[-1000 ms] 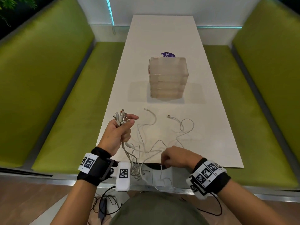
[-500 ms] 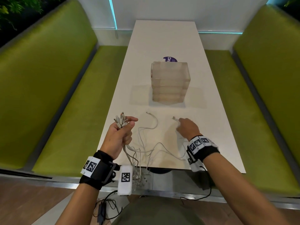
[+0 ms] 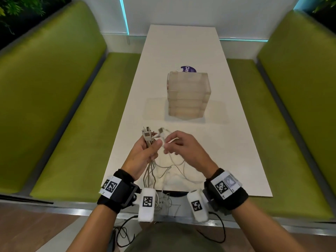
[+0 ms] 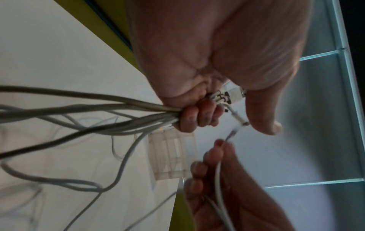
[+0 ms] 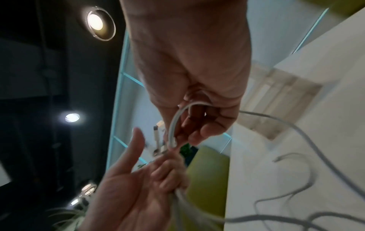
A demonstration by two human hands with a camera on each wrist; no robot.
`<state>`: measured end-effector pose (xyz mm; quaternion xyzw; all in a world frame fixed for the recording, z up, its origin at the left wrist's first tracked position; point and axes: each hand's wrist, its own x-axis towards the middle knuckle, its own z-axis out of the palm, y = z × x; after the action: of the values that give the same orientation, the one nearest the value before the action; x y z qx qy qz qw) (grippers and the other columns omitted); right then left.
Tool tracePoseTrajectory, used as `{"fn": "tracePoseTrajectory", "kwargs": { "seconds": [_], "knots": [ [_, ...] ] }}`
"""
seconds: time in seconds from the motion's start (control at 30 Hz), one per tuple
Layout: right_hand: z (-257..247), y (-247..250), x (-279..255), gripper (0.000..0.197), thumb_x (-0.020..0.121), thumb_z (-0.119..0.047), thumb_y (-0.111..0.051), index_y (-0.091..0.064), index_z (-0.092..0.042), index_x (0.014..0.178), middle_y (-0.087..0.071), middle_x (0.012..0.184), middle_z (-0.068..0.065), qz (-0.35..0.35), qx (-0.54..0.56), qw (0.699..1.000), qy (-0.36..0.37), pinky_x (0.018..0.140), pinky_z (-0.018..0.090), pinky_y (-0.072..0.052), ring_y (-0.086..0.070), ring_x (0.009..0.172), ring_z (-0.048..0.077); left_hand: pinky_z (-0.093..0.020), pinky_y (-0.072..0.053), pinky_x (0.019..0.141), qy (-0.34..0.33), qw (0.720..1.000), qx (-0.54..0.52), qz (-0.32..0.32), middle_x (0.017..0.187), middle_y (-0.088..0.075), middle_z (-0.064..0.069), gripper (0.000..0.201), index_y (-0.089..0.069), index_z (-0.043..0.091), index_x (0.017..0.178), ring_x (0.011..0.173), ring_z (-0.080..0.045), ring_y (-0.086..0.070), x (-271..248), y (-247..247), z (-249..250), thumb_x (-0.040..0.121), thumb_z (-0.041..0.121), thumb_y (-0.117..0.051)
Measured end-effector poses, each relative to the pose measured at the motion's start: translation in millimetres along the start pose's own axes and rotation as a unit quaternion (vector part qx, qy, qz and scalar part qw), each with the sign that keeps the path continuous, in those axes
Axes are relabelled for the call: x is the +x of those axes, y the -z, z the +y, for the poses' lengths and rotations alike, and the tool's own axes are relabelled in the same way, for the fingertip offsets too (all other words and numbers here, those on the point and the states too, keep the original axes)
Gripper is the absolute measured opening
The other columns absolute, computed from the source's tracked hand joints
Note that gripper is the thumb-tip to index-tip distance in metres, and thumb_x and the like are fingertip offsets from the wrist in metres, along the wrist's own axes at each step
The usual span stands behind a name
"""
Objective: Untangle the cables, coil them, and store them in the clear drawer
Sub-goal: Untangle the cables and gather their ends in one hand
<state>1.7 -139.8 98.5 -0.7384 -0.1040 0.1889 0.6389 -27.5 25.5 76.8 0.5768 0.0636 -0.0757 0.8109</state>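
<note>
Right now the right hand (image 3: pixel 183 150) pinches one cable end (image 3: pixel 170 141) beside the plug bundle (image 3: pixel 148 136) clenched in the left hand (image 3: pixel 143 153). Pulling could tighten the tangled cables (image 3: pixel 169 171) draped over the table (image 3: pixel 227 142) edge; clear drawer (image 3: pixel 188 94) stands well apart.

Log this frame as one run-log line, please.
stage: gathering cable ends | left hand: grips bundle of cables | right hand: pinches one white cable beside bundle | clear drawer: closed, untouched
</note>
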Motion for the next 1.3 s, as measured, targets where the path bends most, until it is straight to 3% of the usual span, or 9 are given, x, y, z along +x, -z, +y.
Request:
{"fn": "tracePoseTrajectory", "kwargs": {
  "seconds": [0.1, 0.33, 0.47, 0.57, 0.7, 0.87, 0.97, 1.07, 1.3],
  "knots": [
    [-3, -16, 1, 0.012, 0.085, -0.01, -0.067, -0.055, -0.014, 0.084, -0.068, 0.069, 0.001, -0.001, -0.004, 1.0, -0.019, 0.061, 0.017, -0.044, -0.06, 0.059, 0.003, -0.023, -0.043, 0.063, -0.008, 1.0, 0.029, -0.005, 0.084, -0.064, -0.006, 0.029, -0.056, 0.009, 0.103, 0.072, -0.014, -0.056, -1, -7, -1, 0.084, 0.027, -0.068],
    [1, -21, 4, 0.023, 0.079, -0.023, -0.074, -0.052, -0.017, 0.082, -0.07, 0.072, 0.001, 0.002, -0.074, 0.997, -0.035, 0.064, 0.023, -0.043, -0.059, 0.061, 0.006, -0.021, -0.042, 0.055, 0.011, 0.999, -0.006, 0.052, 0.06, -0.053, 0.001, 0.017, -0.054, 0.008, 0.087, 0.056, -0.009, -0.057, 0, -12, -1, 0.096, 0.022, -0.048],
    [8, -16, 1, 0.028, 0.081, -0.046, -0.067, -0.054, -0.024, 0.091, -0.072, 0.089, -0.001, -0.14, -0.273, 0.95, -0.059, 0.075, 0.03, -0.047, -0.064, 0.08, 0.012, -0.023, -0.038, 0.057, -0.03, 0.989, -0.083, 0.121, 0.058, -0.055, 0.008, 0.021, -0.052, 0.015, 0.083, 0.053, -0.007, -0.048, 6, -5, 4, 0.099, 0.022, -0.042],
    [17, -8, -8, 0.02, 0.095, -0.034, -0.051, -0.061, -0.018, 0.089, -0.069, 0.082, -0.003, -0.207, -0.304, 0.929, -0.035, 0.068, 0.022, -0.044, -0.057, 0.069, 0.004, -0.02, -0.039, 0.058, -0.064, 0.969, -0.168, 0.172, 0.053, -0.048, 0.01, 0.018, -0.049, 0.016, 0.083, 0.052, -0.004, -0.046, 12, 7, 9, 0.099, 0.019, -0.041],
    [32, 17, -17, 0.025, 0.098, -0.027, -0.044, -0.063, -0.013, 0.089, -0.064, 0.075, 0.0, -0.208, -0.264, 0.938, -0.083, 0.074, 0.032, -0.054, -0.061, 0.072, 0.011, -0.028, -0.056, 0.071, -0.082, 0.954, -0.217, 0.188, 0.053, -0.048, 0.007, 0.02, -0.05, 0.016, 0.083, 0.07, -0.012, -0.065, 9, 24, 17, 0.099, 0.024, -0.04],
    [48, 61, -22, 0.025, 0.098, -0.028, -0.045, -0.062, -0.021, 0.082, -0.066, 0.079, -0.007, -0.214, -0.356, 0.905, -0.095, 0.077, 0.026, -0.044, -0.058, 0.077, 0.006, -0.018, -0.036, 0.044, -0.101, 0.943, -0.249, 0.194, 0.053, -0.039, 0.009, 0.025, -0.047, 0.016, 0.08, 0.044, -0.005, -0.036, 6, 41, 22, 0.099, 0.03, -0.04],
    [47, 76, -25, 0.027, 0.1, -0.027, -0.043, -0.065, -0.022, 0.084, -0.069, 0.079, -0.005, -0.162, -0.306, 0.936, -0.066, 0.083, 0.03, -0.046, -0.06, 0.08, 0.008, -0.017, -0.028, 0.042, -0.105, 0.95, -0.223, 0.193, 0.052, -0.037, 0.01, 0.024, -0.05, 0.015, 0.084, 0.042, -0.004, -0.03, 7, 45, 22, 0.099, 0.031, -0.041],
    [27, 62, -30, 0.03, 0.101, -0.018, -0.04, -0.065, -0.009, 0.088, -0.063, 0.063, 0.004, -0.091, -0.134, 0.987, 0.0, 0.064, 0.023, -0.042, -0.057, 0.063, 0.013, -0.018, -0.025, 0.041, -0.065, 0.976, -0.147, 0.144, 0.052, -0.034, 0.009, 0.021, -0.053, 0.012, 0.09, 0.042, -0.004, -0.027, 3, 26, 14, 0.091, 0.033, -0.05],
    [0, 12, -16, 0.031, 0.1, -0.022, -0.044, -0.062, -0.004, 0.081, -0.053, 0.046, 0.0, -0.074, -0.047, 0.996, 0.002, 0.044, 0.016, -0.034, -0.047, 0.04, 0.014, -0.022, -0.025, 0.046, -0.018, 1.0, 0.017, -0.002, 0.057, -0.046, 0.006, 0.022, -0.066, 0.013, 0.098, 0.049, -0.008, -0.035, -12, -28, -5, 0.083, 0.031, -0.066]
  ]
}}
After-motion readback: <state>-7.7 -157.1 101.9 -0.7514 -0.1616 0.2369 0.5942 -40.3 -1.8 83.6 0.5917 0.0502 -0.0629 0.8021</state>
